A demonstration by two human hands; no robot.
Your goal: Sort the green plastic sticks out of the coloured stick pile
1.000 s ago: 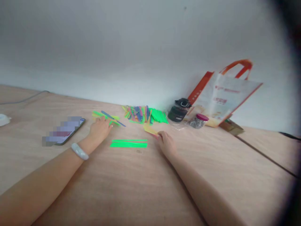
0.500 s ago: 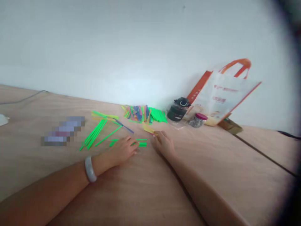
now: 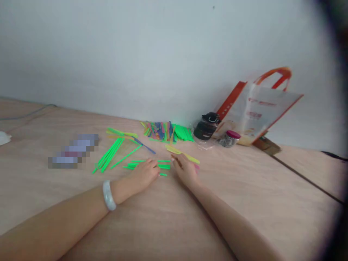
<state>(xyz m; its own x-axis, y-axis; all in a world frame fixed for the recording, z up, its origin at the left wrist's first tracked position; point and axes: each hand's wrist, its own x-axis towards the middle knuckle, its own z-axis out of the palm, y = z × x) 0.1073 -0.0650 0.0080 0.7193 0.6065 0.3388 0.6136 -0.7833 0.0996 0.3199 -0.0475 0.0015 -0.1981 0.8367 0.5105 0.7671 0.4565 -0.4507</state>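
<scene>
My left hand, with a pale bangle on its wrist, rests low over several green plastic sticks lying side by side. Its fingers are closed, and the end of another green stick pokes out from the fingertips. To the right, my right hand is on the table with thumb and forefinger slightly apart; nothing shows between them. Just beyond it lies a yellow propeller blade, and a pink blade shows partly behind the hand.
Left of my hands lie more green sticks and crossed coloured blades. By the wall sits a pile of mixed blades, with green blades beside it. Further right are a black bottle, a red-lidded jar and a bag.
My right hand has let go of the yellow blade, which now lies along its far side. My left hand has shifted slightly, and a green stick end now shows at its fingertips.
</scene>
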